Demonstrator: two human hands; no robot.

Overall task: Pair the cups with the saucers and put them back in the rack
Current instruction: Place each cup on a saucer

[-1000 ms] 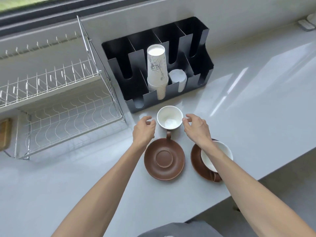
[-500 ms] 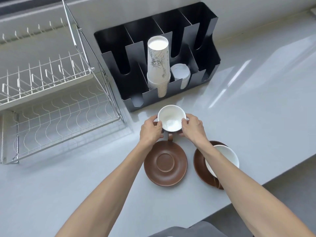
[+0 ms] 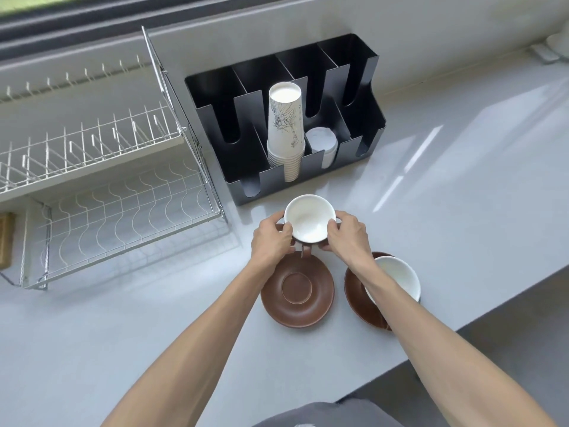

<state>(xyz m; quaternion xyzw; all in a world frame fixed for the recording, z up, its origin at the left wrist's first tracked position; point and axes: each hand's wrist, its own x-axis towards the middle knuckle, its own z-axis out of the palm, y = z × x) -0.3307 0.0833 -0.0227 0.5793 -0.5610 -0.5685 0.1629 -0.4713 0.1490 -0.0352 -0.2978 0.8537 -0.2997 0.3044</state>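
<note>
A brown cup with a white inside point(image 3: 309, 218) is held between both hands just beyond a bare brown saucer point(image 3: 297, 292). My left hand point(image 3: 271, 238) grips its left side and my right hand point(image 3: 348, 237) its right side; the handle points toward me. Whether the cup rests on the counter or is slightly raised cannot be told. A second cup point(image 3: 397, 278) sits on a second brown saucer point(image 3: 354, 288) to the right, partly hidden by my right forearm. The two-tier wire dish rack point(image 3: 117, 192) stands at the left.
A black compartment organizer point(image 3: 215, 118) stands behind the cup, holding a stack of paper cups point(image 3: 284, 131) and white lids point(image 3: 321, 143). The grey counter's front edge point(image 3: 480, 322) runs diagonally at the lower right. A wooden item point(image 3: 6, 238) lies at the far left.
Both hands came in from either side and closed on the cup. The camera view shifted slightly; the saucers and second cup stayed in place.
</note>
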